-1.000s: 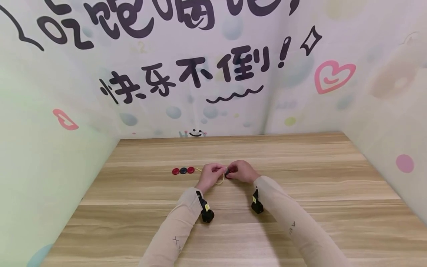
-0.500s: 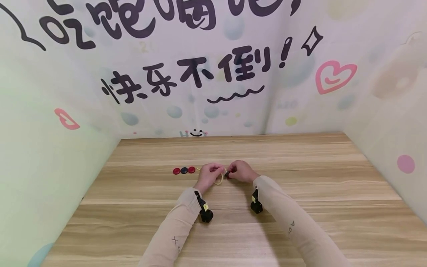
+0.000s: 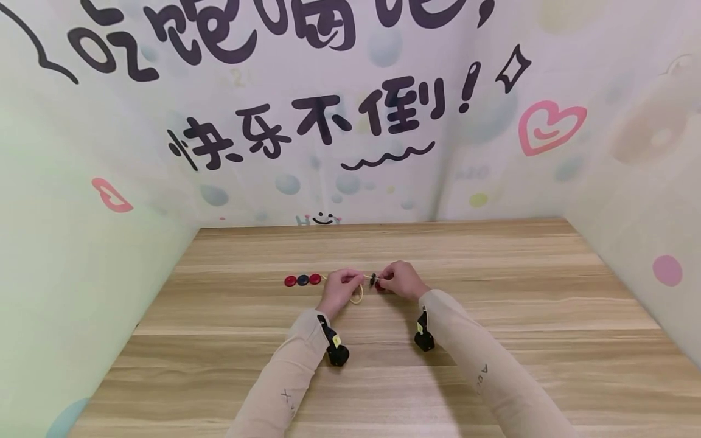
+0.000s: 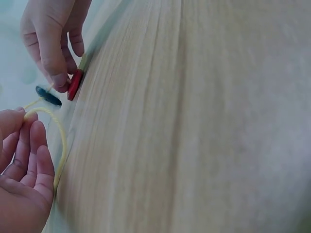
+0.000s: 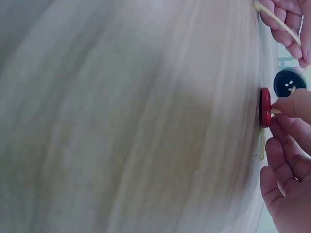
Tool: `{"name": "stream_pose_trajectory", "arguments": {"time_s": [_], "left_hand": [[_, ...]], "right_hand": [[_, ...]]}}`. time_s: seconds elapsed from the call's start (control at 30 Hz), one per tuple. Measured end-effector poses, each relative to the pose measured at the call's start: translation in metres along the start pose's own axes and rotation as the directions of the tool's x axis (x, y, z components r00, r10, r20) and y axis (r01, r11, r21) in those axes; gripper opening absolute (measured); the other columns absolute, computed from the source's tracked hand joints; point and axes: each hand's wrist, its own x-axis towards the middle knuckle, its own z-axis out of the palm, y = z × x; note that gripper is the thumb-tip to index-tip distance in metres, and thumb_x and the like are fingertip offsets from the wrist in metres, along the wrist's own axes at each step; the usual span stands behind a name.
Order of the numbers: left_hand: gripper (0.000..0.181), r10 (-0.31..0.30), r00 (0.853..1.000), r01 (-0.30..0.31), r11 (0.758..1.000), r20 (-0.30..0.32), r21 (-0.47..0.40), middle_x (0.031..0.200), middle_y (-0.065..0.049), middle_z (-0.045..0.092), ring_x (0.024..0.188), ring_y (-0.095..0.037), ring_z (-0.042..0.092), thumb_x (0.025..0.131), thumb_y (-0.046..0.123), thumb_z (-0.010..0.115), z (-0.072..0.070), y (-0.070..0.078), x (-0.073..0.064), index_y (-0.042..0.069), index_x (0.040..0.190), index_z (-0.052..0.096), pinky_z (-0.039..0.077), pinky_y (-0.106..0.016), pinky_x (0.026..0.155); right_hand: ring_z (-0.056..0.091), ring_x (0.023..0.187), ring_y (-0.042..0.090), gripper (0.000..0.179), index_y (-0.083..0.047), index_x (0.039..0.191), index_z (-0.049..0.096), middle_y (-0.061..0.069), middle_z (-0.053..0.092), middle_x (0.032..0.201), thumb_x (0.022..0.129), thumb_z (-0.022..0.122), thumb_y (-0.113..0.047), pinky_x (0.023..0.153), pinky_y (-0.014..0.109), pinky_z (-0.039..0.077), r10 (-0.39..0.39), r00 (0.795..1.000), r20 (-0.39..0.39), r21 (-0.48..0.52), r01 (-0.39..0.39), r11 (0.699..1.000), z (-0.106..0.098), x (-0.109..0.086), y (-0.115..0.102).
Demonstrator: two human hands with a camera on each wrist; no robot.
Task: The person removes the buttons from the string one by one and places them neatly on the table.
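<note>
My left hand (image 3: 339,291) pinches a yellow cord (image 4: 63,145) between thumb and forefinger; a loop of it droops below the fingers. The cord runs on through a dark blue button (image 5: 283,83) with several holes, hanging between the two hands. Beside it, my right hand (image 3: 405,281) pinches the cord between thumb and forefinger, its other fingers loosely curled. A red button (image 5: 266,109) is also on the cord, right at the right fingertips, and a short cord end sticks out past it.
Left of the hands, a red button (image 3: 290,281), a dark blue button (image 3: 303,280) and another red button (image 3: 314,278) lie in a row on the wooden table (image 3: 493,261). A printed wall cloth (image 3: 263,194) stands behind and at both sides.
The dark blue button, earlier at the right fingertips, now hangs free on the cord between the hands. My right fingers have moved slightly right; the left hand has shifted slightly left.
</note>
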Motion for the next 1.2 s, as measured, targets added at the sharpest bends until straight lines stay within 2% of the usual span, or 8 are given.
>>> {"name": "stream_pose_trajectory", "arguments": {"time_s": [0.17, 0.4, 0.63, 0.67, 0.77, 0.87, 1.0, 1.2], "left_hand": [[0.016, -0.009, 1.000, 0.009, 1.000, 0.003, -0.013, 0.080, -0.008, 0.066, 0.068, -0.008, 0.056, 0.084, 0.014, 0.061, -0.0006, -0.0012, -0.0001, 0.000, 0.090, 0.066, 0.047, -0.021, 0.061], [0.017, -0.006, 1.000, 0.006, 1.000, 0.005, 0.002, 0.079, -0.006, 0.065, 0.068, -0.007, 0.054, 0.084, 0.014, 0.061, -0.0006, -0.0020, 0.0015, 0.000, 0.090, 0.066, 0.045, -0.020, 0.060], [0.018, 0.003, 1.000, -0.003, 0.999, 0.017, -0.038, 0.080, -0.007, 0.065, 0.071, -0.012, 0.057, 0.083, 0.018, 0.062, -0.0015, -0.0023, 0.0005, 0.001, 0.089, 0.066, 0.047, -0.024, 0.063], [0.018, 0.031, 0.999, -0.030, 0.998, 0.016, -0.050, 0.078, -0.005, 0.065, 0.070, -0.012, 0.057, 0.083, 0.020, 0.063, -0.0021, -0.0016, -0.0010, 0.003, 0.086, 0.067, 0.047, -0.023, 0.061], [0.020, 0.054, 0.998, -0.053, 0.997, 0.016, -0.059, 0.077, -0.004, 0.064, 0.069, -0.012, 0.056, 0.082, 0.023, 0.063, -0.0036, 0.0007, -0.0021, 0.004, 0.085, 0.067, 0.046, -0.024, 0.061], [0.020, 0.050, 0.999, -0.049, 0.997, 0.021, -0.055, 0.080, -0.007, 0.065, 0.071, -0.013, 0.056, 0.083, 0.021, 0.062, -0.0046, 0.0034, -0.0023, 0.002, 0.088, 0.066, 0.046, -0.023, 0.062], [0.018, 0.013, 0.999, -0.012, 0.999, 0.038, -0.035, 0.084, -0.011, 0.065, 0.072, -0.012, 0.056, 0.084, 0.014, 0.061, -0.0043, 0.0037, -0.0001, -0.002, 0.092, 0.065, 0.046, -0.021, 0.063], [0.020, 0.030, 0.997, -0.028, 0.999, 0.071, -0.031, 0.090, -0.013, 0.065, 0.077, -0.013, 0.059, 0.082, 0.010, 0.062, -0.0027, 0.0014, 0.0001, -0.004, 0.097, 0.064, 0.048, -0.021, 0.068]], "right_hand": [[0.050, 0.061, 0.007, 0.006, -0.003, 0.078, 0.069, 0.002, 0.064, 0.070, 0.077, 0.063, -0.005, 0.055, 0.019, 0.041, -0.029, 0.999, -0.028, -0.001, 0.029, 1.000, 0.0010, 0.0014, 0.0015], [0.052, 0.065, 0.010, 0.007, -0.003, 0.082, 0.064, 0.002, 0.061, 0.073, 0.078, 0.061, 0.002, 0.056, 0.021, 0.045, -0.075, 0.997, -0.033, 0.094, 0.078, 0.993, 0.0018, 0.0011, -0.0003], [0.051, 0.065, 0.008, 0.005, -0.002, 0.083, 0.064, 0.001, 0.060, 0.072, 0.079, 0.062, -0.001, 0.057, 0.020, 0.043, -0.149, 0.988, -0.035, 0.088, 0.151, 0.985, 0.0022, 0.0011, 0.0003], [0.050, 0.064, 0.008, 0.004, -0.002, 0.083, 0.064, 0.001, 0.060, 0.072, 0.079, 0.062, -0.001, 0.056, 0.020, 0.043, -0.151, 0.988, -0.029, 0.089, 0.153, 0.984, 0.0023, 0.0010, 0.0003], [0.049, 0.063, 0.007, 0.004, -0.001, 0.082, 0.064, 0.001, 0.060, 0.071, 0.080, 0.063, -0.004, 0.055, 0.019, 0.042, -0.165, 0.986, -0.020, 0.079, 0.166, 0.983, 0.0021, 0.0005, -0.0002], [0.048, 0.060, 0.006, 0.004, -0.001, 0.081, 0.065, 0.000, 0.060, 0.068, 0.080, 0.063, -0.005, 0.052, 0.019, 0.041, -0.174, 0.984, -0.020, 0.064, 0.175, 0.982, 0.0015, -0.0003, -0.0008], [0.049, 0.059, 0.007, 0.005, -0.002, 0.082, 0.065, 0.000, 0.059, 0.068, 0.082, 0.061, -0.005, 0.051, 0.020, 0.042, -0.166, 0.986, -0.023, 0.065, 0.167, 0.984, 0.0008, -0.0009, -0.0010], [0.052, 0.065, 0.010, 0.005, -0.001, 0.084, 0.062, 0.004, 0.060, 0.074, 0.083, 0.060, -0.006, 0.055, 0.021, 0.045, -0.137, 0.990, -0.029, 0.118, 0.140, 0.983, -0.0013, -0.0025, -0.0046]]}}
